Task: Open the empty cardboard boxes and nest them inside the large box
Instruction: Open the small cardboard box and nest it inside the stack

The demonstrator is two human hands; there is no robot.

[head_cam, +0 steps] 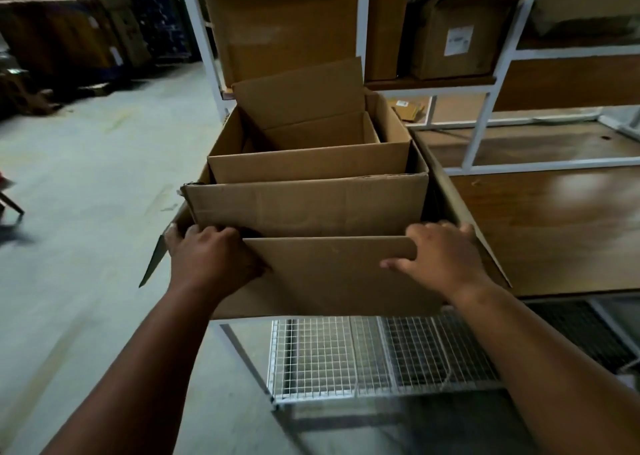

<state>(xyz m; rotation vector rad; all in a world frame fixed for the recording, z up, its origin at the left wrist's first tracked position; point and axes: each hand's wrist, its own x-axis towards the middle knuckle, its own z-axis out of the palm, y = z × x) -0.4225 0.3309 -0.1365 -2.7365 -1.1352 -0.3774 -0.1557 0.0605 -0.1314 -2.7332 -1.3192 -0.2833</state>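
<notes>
A large open cardboard box (329, 281) sits at the left end of a wooden table, its near wall facing me. Inside it stand smaller open boxes: one (304, 205) just behind the near wall, another (308, 163) behind that, and an innermost box (322, 132) with a raised flap (301, 90). My left hand (207, 257) grips the near wall's top edge at the left corner. At the right end of that same edge my right hand (440, 253) holds on, fingers curled over the rim.
The wooden table (554, 219) stretches to the right. White metal shelving (485, 108) behind holds more cardboard boxes (453, 35). A wire mesh rack (363, 361) lies under the table. Concrete floor (86, 212) spreads to the left, with stacked goods at the far back.
</notes>
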